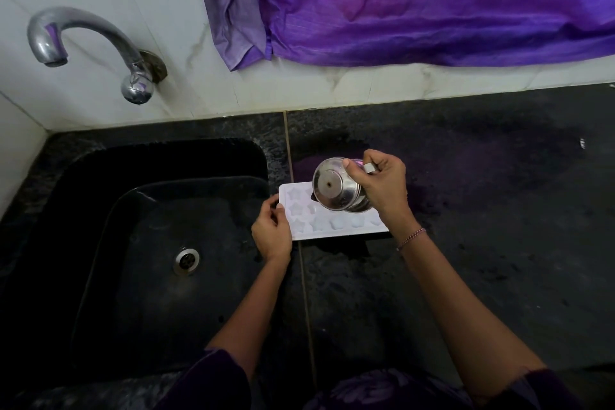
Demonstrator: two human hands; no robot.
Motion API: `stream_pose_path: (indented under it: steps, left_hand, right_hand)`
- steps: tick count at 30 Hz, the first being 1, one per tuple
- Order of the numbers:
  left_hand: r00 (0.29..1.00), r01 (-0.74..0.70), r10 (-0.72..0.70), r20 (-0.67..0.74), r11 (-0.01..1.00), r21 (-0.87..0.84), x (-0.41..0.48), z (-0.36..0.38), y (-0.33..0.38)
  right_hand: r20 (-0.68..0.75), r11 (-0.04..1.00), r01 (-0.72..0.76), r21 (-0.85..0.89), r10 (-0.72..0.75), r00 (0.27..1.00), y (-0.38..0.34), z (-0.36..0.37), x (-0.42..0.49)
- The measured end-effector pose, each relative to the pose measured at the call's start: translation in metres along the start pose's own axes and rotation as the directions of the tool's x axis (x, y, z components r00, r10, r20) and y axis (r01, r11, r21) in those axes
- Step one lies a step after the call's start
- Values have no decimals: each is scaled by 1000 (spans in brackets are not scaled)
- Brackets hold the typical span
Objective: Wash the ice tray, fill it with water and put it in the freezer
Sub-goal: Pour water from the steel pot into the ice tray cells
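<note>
A white ice tray with star-shaped cells lies flat on the black counter just right of the sink. My left hand holds its left end, thumb on the rim. My right hand grips the handle of a small steel cup, tipped on its side over the tray with its base facing the camera. The cup and my right hand hide the tray's back right part. Several front cells look pale and glossy.
A black sink with a steel drain lies to the left. A chrome tap comes out of the white tiled wall above it. Purple cloth hangs over the wall at the back right. The black counter stretches to the right.
</note>
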State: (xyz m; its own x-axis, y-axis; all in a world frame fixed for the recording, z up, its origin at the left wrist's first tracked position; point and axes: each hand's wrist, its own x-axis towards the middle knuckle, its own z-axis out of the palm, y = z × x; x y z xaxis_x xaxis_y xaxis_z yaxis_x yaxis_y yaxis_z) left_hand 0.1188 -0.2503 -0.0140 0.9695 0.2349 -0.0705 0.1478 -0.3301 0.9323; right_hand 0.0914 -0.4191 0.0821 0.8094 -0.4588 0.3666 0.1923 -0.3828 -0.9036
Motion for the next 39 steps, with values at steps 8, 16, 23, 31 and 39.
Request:
stream_pose_path:
  steps: [8, 16, 23, 31, 39]
  left_hand:
    - [1000, 8, -8, 6, 1000, -4, 0, 0, 1]
    - [1000, 1, -1, -5, 1000, -8, -1, 0, 2]
    - [1000, -4, 4, -4, 1000, -6, 0, 0, 0]
    - [1000, -8, 8, -2, 1000, -15, 1, 1, -3]
    - [1000, -7, 7, -4, 1000, -7, 2, 1, -2]
  right_hand:
    - [115, 993, 93, -72, -85, 990, 5, -3, 2]
    - [204, 965, 207, -161, -172, 964, 6, -4, 3]
    - [276, 928, 284, -240, -215, 937, 7, -6, 5]
    - [306, 885, 368, -284, -280, 910, 7, -4, 6]
    - [290, 898, 326, -296, -241, 926, 6, -6, 6]
